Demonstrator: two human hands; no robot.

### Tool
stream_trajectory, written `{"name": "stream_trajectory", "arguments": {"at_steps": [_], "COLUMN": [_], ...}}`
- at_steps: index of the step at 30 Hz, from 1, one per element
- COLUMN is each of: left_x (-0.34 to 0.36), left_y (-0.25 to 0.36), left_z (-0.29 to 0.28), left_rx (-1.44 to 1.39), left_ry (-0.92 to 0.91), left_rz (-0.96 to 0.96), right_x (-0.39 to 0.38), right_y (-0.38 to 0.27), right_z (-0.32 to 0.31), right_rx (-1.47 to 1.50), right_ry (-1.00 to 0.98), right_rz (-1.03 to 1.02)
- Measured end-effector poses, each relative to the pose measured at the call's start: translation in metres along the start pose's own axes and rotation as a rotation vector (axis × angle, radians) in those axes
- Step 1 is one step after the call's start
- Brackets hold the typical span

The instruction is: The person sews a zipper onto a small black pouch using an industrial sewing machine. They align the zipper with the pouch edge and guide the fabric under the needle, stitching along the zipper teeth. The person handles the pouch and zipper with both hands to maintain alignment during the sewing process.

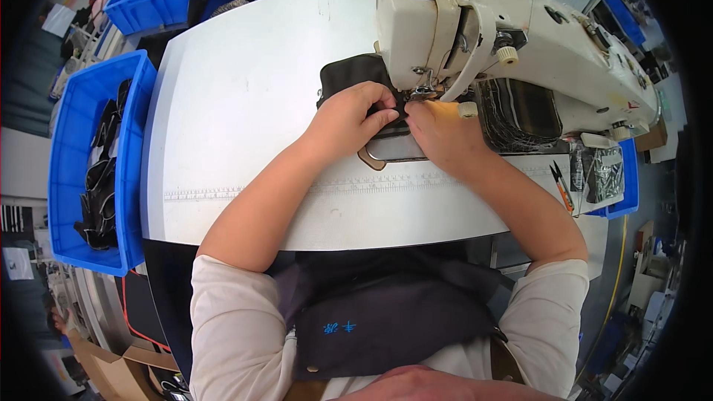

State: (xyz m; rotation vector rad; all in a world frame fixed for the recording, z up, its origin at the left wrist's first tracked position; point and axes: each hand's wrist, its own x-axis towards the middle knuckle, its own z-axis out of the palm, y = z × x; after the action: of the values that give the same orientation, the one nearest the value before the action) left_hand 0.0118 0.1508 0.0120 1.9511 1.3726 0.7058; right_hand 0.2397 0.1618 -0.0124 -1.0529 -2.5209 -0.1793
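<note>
A dark, rounded fabric piece (349, 70) lies under the needle area of a cream sewing machine (416, 30). My left hand (353, 119) grips that piece with curled fingers and thumb near its right edge. Just right of it, my right hand (442, 134) has its fingers closed on the same piece, close by the presser foot (425, 95); its fingertips are partly hidden. A metal bed plate (394, 151) shows below my hands. A stack of similar dark pieces (520, 111) sits right of my right hand.
The white worktable (245, 82) has a printed ruler strip. A blue bin (63, 178) of dark pieces stands left, with more blue bins (141, 7) behind. Scissors (561, 186) and small plastic packets (601, 174) lie at right. Part of another person's hand (61, 319) shows far lower left.
</note>
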Motion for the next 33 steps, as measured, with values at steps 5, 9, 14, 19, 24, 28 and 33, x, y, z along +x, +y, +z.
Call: {"name": "stream_trajectory", "arguments": {"at_steps": [5,9,14,19,24,28,33], "left_x": [-0.012,-0.008,-0.007,-0.001,0.002,0.003,0.002], "left_y": [0.006,-0.001,0.002,0.001,0.000,-0.001,0.000], "left_z": [0.016,0.020,0.020,0.022,0.028,0.032,0.033], "left_rx": [0.267,0.412,0.471,0.547,0.597,0.574,0.530], "left_ry": [0.208,0.285,0.247,0.202,0.262,0.340,0.340], "left_rz": [0.264,0.308,0.282,0.270,0.324,0.348,0.315], "right_x": [0.005,0.002,0.000,0.004,0.006,0.008,0.006], "right_y": [0.005,0.003,0.009,0.007,0.012,0.010,0.011], "right_z": [-0.001,0.004,0.005,-0.002,0.000,0.001,0.008], "right_rx": [0.127,0.242,0.272,0.250,0.241,0.251,0.235], "right_ry": [-0.043,0.012,-0.005,0.027,0.105,0.136,0.109], "right_rz": [0.048,0.114,0.046,-0.039,-0.115,-0.131,-0.108]}}
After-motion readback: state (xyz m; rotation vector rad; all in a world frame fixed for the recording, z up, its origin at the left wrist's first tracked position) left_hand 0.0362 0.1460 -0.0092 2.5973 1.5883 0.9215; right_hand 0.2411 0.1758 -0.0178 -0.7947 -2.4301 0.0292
